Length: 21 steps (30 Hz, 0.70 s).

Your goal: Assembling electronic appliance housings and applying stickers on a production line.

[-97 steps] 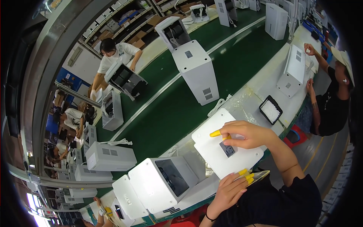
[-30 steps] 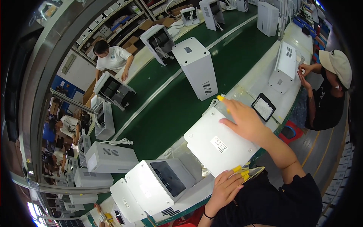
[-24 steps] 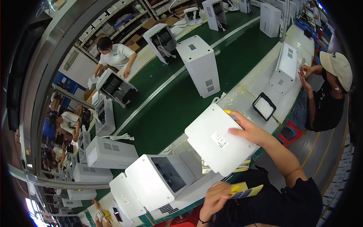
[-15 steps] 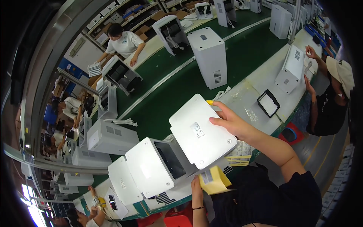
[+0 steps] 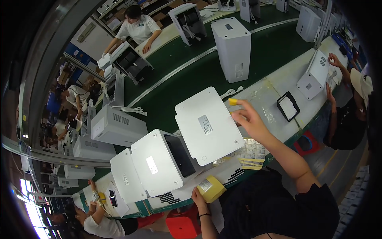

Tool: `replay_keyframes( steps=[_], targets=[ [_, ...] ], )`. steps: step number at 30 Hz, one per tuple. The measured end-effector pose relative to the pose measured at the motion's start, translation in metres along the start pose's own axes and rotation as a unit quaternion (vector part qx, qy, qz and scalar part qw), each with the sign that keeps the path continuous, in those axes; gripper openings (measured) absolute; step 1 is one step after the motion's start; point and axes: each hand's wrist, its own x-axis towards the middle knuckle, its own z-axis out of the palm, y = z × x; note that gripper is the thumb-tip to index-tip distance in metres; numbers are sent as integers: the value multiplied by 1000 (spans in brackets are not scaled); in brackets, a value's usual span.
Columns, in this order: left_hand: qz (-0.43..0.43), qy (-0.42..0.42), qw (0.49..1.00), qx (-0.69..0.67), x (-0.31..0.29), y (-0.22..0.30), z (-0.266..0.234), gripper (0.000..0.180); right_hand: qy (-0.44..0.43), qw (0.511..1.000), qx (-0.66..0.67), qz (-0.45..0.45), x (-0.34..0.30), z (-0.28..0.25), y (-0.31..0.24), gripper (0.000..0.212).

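Note:
My left hand (image 5: 200,198) grips a curled yellow label sheet (image 5: 212,189) at the table's front edge. My right hand (image 5: 255,125), with a yellow finger cot on one finger, has its fingers apart beside the right edge of a white appliance housing (image 5: 221,137). That housing's base faces up and bears a silver label (image 5: 205,124). Left of it stands a second white housing (image 5: 153,149) with a white label (image 5: 151,164) and a dark opening in its side. A third housing (image 5: 126,179) adjoins that one.
Label sheets (image 5: 254,149) and rows of small black pads (image 5: 234,176) lie near me. A black-rimmed tray (image 5: 288,106) stands to the right. Beyond runs a green conveyor (image 5: 175,85) carrying a tall white unit (image 5: 230,51). Co-workers sit at right, left and across; a red stool (image 5: 184,225) is below.
My right hand has come away from the housing's edge and its fingers have parted. The left hand and yellow sheet have shifted slightly left. The view has shifted a little.

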Motion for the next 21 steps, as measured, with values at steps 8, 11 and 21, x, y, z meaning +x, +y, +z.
replay_keyframes(
  steps=[8, 11, 21],
  targets=[
    [40, -27, 998, 36, 9, 1, 31, 37, 14, 899, -391, -197, -110, -60, 145, 15],
    [80, -57, 992, 78, -1, 22, 45, 37, -166, 847, -460, -210, -139, -61, 202, 13],
    [149, -152, 955, 206, -56, 105, 87, 25, -316, 785, -490, -207, -154, -58, 265, 21]
  ],
)
